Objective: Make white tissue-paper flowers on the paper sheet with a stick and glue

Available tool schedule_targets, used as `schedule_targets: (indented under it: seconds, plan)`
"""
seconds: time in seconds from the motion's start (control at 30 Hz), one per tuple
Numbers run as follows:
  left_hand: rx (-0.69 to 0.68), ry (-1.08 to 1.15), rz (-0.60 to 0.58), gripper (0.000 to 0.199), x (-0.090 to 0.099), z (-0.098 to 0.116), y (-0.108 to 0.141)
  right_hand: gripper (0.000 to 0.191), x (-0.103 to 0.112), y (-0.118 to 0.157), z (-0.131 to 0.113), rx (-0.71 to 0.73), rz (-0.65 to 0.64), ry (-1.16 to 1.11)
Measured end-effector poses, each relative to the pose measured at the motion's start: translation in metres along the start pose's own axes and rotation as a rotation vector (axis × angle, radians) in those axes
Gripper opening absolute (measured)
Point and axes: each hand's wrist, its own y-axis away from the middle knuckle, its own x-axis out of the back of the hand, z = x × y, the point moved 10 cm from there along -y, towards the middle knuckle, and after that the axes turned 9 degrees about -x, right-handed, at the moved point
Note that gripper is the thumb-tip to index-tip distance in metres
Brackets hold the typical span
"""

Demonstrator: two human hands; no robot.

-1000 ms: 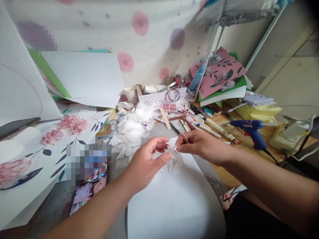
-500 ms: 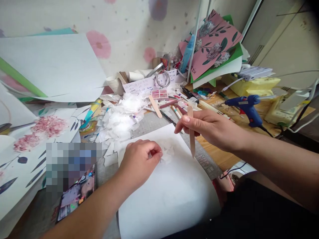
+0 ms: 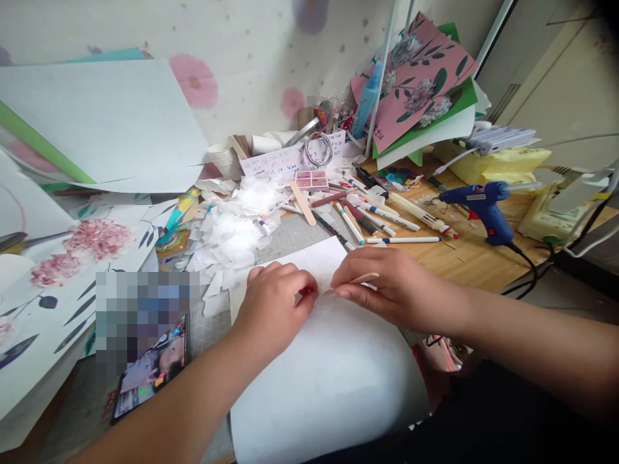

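Note:
My left hand (image 3: 278, 303) rests on a white sheet of paper (image 3: 329, 393), its thumb and forefinger pinched at the edge of some crumpled white tissue paper (image 3: 329, 292). Most of that tissue is hidden between my two hands. Close on its right, my right hand (image 3: 394, 283) is closed around a flat wooden craft stick (image 3: 365, 278), whose rounded end pokes out above the thumb. The fingertips of both hands nearly meet over the tissue.
A heap of torn white tissue (image 3: 232, 238) lies beyond the sheet. Behind are another craft stick (image 3: 303, 203), markers (image 3: 394, 219) and a pink paint box (image 3: 311, 180). A blue glue gun (image 3: 483, 200) stands right; a phone (image 3: 152, 380) and flower picture (image 3: 97, 251) lie left.
My right hand has come down and left to the tissue, tilting the craft stick from upright to nearly flat. My left hand has stayed about where it was.

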Motion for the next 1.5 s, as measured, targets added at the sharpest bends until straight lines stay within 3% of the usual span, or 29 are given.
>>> schedule_targets:
  seconds: [0.4, 0.67, 0.8, 1.0, 1.33, 1.5]
  plan:
    - [-0.127, 0.024, -0.030, 0.018, 0.000, 0.012, 0.005, 0.018, -0.016, 0.012, -0.010, 0.044, -0.168, 0.092]
    - [-0.154, 0.008, -0.075, 0.020, -0.002, 0.014, 0.008, 0.015, 0.016, 0.022, -0.004, 0.072, 0.006, -0.089]
    - [-0.162, -0.006, -0.094, 0.020, -0.003, 0.015, 0.008, 0.014, 0.019, 0.018, -0.001, 0.061, 0.060, -0.090]
    - [-0.168, -0.016, -0.101, 0.022, -0.002, 0.017, 0.009, 0.017, 0.006, 0.014, 0.005, 0.063, -0.021, -0.053]
    - [-0.168, 0.013, -0.106, 0.023, -0.001, 0.018, 0.010, 0.018, 0.004, 0.017, 0.008, 0.063, -0.132, -0.067]
    - [-0.171, 0.036, -0.107, 0.023, 0.001, 0.017, 0.011, 0.014, 0.017, 0.017, 0.016, 0.011, -0.053, -0.166]
